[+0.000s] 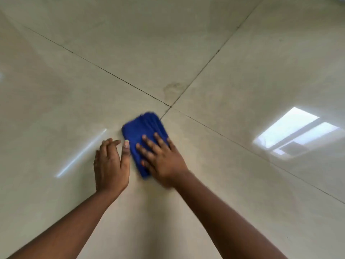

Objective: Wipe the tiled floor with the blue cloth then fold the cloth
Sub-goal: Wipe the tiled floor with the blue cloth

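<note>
The blue cloth (pixel 140 132) lies folded into a small thick rectangle on the glossy beige tiled floor (pixel 214 58), just short of where four tiles meet. My right hand (pixel 162 159) presses flat on the cloth's near right part, fingers spread. My left hand (pixel 110 164) rests on the tile at the cloth's left side, fingers loosely curled, its thumb against the cloth's left edge. The cloth's near end is hidden under my right hand.
Dark grout lines cross at a junction (pixel 170 106) just beyond the cloth. A faint stain (pixel 174 89) marks the tile past the junction. A bright window reflection (pixel 296 130) lies on the floor to the right, and a thin light streak (pixel 82 152) to the left.
</note>
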